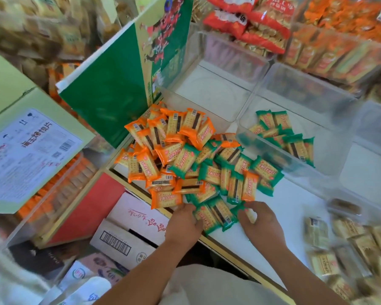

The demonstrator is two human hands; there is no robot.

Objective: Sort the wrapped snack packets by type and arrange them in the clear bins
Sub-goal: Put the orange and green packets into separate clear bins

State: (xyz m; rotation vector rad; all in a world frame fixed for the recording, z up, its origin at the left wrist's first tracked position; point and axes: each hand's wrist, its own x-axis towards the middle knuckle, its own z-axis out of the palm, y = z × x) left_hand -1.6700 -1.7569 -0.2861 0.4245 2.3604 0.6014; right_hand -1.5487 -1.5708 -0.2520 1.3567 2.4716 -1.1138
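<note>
Evidently the sorting is partway done: a mixed pile [185,155] of orange packets [180,126] and green packets [216,214] lies on the white worktop [295,205], orange mostly to the far left. Some green ones already lie in the clear bin [257,146] just to the right, while the bin behind [218,89] is bare. At the pile's near edge both hands gather a small bunch of green packets. The left hand [185,221] curls its fingers against one side and the right hand [260,219] pinches the other, likely squaring them for that bin.
</note>
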